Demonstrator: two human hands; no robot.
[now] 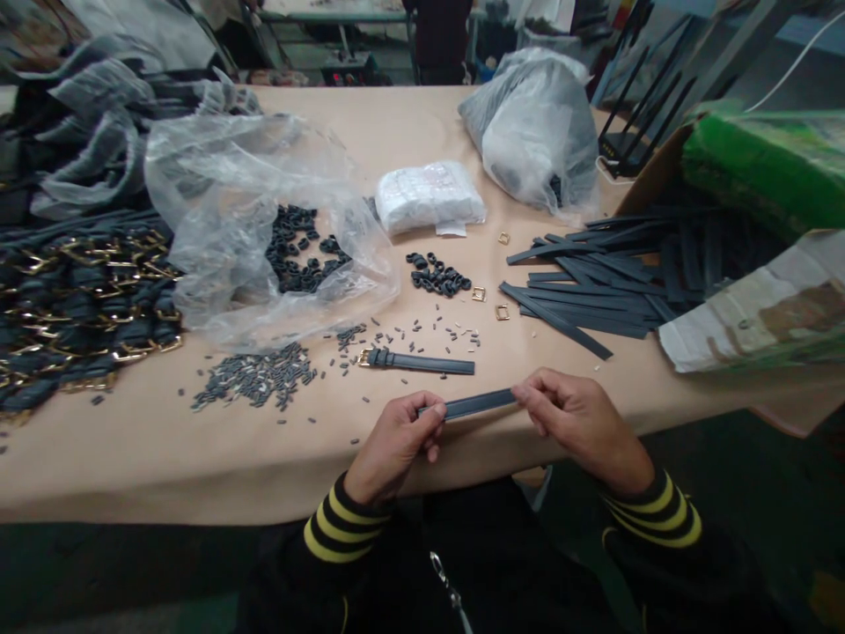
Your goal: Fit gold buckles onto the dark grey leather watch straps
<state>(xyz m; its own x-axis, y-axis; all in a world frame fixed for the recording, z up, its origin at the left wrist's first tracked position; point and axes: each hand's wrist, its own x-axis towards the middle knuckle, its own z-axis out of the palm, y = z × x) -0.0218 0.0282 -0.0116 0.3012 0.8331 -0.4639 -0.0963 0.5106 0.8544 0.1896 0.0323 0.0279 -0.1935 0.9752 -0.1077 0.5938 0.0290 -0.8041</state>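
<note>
A dark leather strap (481, 404) is stretched level between my two hands, just over the table's front edge. My left hand (401, 436) pinches its left end between thumb and fingers; my right hand (573, 414) grips the right end. Right behind it lies another strap fitted with a gold buckle (422, 362). Small dark keeper loops (441, 276) sit in a little heap farther back, with several loose gold buckles (503, 312) beside them. Many tiny dark pieces (260, 374) are scattered to the left of my hands.
Loose straps (581, 291) spill from a carton (745, 308) on the right. Finished-looking buckled straps (85, 299) are piled at left. A clear plastic bag (224, 255) holds more loops. A white packet (429, 197) and a stuffed bag (538, 132) stand behind.
</note>
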